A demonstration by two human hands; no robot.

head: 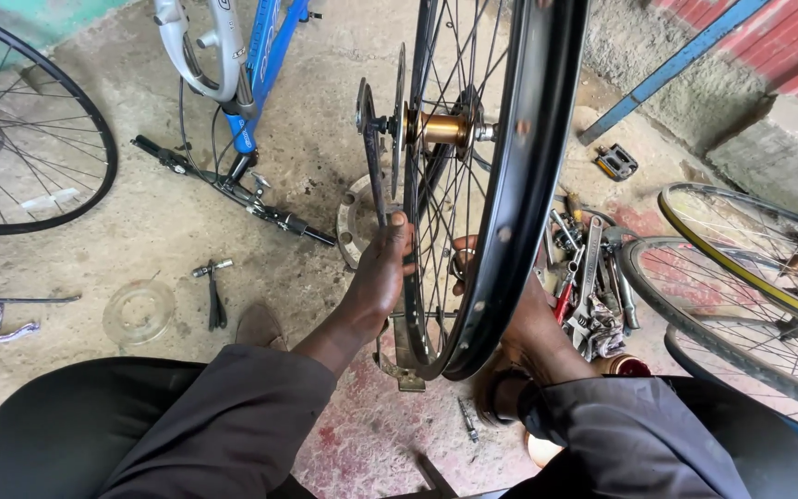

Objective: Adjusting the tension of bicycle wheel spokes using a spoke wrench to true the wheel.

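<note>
Black and upright, the bicycle wheel [501,185] stands on edge between the person's knees, its rim running from the floor [140,231] up past the top of the view, so its plane lies fore and aft and the axle points left to right. A brass-coloured hub [441,129] sits high in the wheel, well above both hands. On the hub's left end a long flat wrench [373,157] is fitted and hangs almost straight down. The left hand [380,277] is clenched around the wrench's lower end, on the left face of the wheel, so it is the hand nearer the tool. The right hand [524,314] lies on the far side, mostly hidden by rim and spokes; its fingers seem to reach in among the spokes, but whether it grips anything cannot be told. A pile of hand tools [588,277] lies just right of the wheel, a blue bicycle frame [265,55] lies ahead, and other wheels [741,277] rest nearby.
</note>
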